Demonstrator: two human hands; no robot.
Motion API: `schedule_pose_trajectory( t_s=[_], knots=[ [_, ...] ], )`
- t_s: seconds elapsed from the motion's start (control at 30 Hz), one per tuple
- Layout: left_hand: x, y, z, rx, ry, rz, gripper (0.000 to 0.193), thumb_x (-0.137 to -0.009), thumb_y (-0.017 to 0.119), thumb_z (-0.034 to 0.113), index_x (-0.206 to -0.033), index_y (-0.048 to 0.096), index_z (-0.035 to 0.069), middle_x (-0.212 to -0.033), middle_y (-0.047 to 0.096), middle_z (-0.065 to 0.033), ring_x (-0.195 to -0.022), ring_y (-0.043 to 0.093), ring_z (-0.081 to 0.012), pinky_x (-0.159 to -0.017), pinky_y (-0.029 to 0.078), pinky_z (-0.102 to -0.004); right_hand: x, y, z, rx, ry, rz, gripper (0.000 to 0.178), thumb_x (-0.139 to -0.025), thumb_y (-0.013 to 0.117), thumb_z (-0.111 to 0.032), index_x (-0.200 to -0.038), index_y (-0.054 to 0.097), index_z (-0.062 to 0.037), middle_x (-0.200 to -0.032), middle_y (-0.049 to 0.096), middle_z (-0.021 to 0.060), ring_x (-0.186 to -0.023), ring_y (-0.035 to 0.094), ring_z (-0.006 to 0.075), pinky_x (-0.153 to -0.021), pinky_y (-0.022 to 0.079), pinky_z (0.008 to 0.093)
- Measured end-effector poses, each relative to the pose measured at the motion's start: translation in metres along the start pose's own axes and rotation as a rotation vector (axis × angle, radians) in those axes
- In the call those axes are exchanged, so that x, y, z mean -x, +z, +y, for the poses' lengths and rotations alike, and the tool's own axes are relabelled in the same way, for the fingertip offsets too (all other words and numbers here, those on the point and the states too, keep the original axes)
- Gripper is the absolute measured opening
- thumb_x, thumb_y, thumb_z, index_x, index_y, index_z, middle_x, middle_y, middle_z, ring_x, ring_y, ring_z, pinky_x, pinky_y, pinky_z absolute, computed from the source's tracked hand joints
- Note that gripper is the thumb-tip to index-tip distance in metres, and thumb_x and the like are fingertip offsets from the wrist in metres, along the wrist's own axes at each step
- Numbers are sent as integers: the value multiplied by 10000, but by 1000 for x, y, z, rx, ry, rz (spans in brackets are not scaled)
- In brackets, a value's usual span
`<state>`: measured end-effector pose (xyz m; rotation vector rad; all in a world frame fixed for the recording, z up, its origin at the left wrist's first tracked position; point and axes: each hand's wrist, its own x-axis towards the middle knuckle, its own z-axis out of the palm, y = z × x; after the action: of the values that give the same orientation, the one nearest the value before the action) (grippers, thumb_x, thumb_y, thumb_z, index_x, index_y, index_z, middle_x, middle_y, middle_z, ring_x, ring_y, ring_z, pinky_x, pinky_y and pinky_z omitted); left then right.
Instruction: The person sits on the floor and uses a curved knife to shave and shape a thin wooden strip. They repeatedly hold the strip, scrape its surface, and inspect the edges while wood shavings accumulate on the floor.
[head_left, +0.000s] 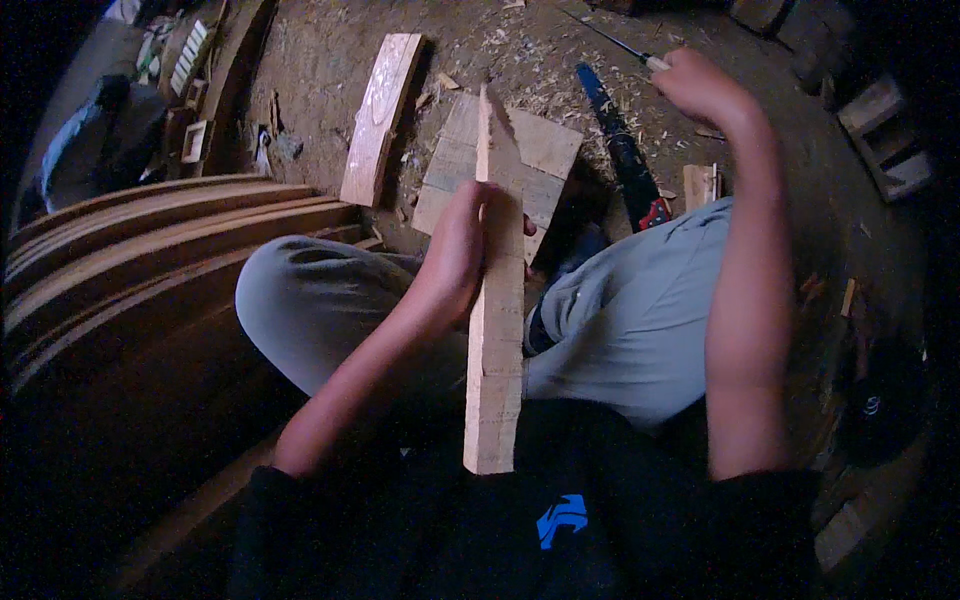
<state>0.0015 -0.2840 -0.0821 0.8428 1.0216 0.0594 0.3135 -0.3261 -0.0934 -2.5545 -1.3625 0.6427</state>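
My left hand (462, 245) is wrapped round a long rough-sawn wooden board (497, 330). The board's near end points toward my chest, and its far end is over a low wooden block (550, 165) made of planks; I cannot tell whether they touch. My right hand (697, 85) is raised at the far right, closed on the pale handle of a tool with a long thin dark shaft (620, 45). The shaft points away to the left, apart from the board. Its tip is too dim to make out.
A handsaw (622, 150) with a dark blade and red handle lies right of the block. Another plank (382, 120) rests on the ground to the left. Long stacked boards (170, 225) run along my left side. Wood shavings (520, 45) litter the dirt floor. A slatted wooden piece (885, 140) stands far right.
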Motion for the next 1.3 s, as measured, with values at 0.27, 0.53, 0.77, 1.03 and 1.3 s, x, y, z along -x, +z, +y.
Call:
schedule_pose_trajectory(
  t_s=[0.27, 0.53, 0.77, 1.03, 1.3],
  knots=[
    [20, 2, -39, 218, -220, 78, 402, -863, 437, 420, -997, 540, 55, -783, 583, -92, -569, 571, -246, -529, 497, -369, 8, 10, -16, 72, -54, -136, 276, -807, 532, -197, -927, 590, 45, -781, 625, 213, -722, 614, 320, -676, 461, 422],
    [27, -1, -63, 320, -205, 88, 385, -885, 453, 429, -1011, 521, 71, -790, 577, -74, -551, 571, -211, -507, 493, -329, 37, 28, -29, 101, -33, -195, 282, -832, 540, -210, -955, 582, 40, -868, 622, 225, -811, 605, 338, -748, 456, 422],
    [26, 4, -95, 409, -313, 73, 370, -901, 452, 421, -970, 518, 63, -761, 582, -70, -510, 570, -189, -473, 484, -326, 47, 37, -43, 66, -59, -172, 371, -861, 515, -302, -884, 613, 55, -858, 623, 273, -834, 607, 436, -771, 467, 475],
    [17, -6, -119, 394, -159, 146, 353, -915, 434, 384, -971, 510, 44, -752, 567, -74, -526, 571, -182, -505, 483, -320, 99, 59, -58, 37, -30, -266, 438, -943, 450, -392, -873, 596, 14, -813, 620, 244, -794, 593, 435, -717, 454, 479],
    [25, -2, -115, 457, -185, 37, 262, -850, 501, 211, -1042, 433, 47, -810, 538, -81, -505, 559, -182, -442, 501, -332, 148, 60, -93, 5, 11, -336, 348, -935, 488, -364, -905, 572, -27, -808, 615, 227, -775, 588, 434, -680, 453, 482]
  ],
)
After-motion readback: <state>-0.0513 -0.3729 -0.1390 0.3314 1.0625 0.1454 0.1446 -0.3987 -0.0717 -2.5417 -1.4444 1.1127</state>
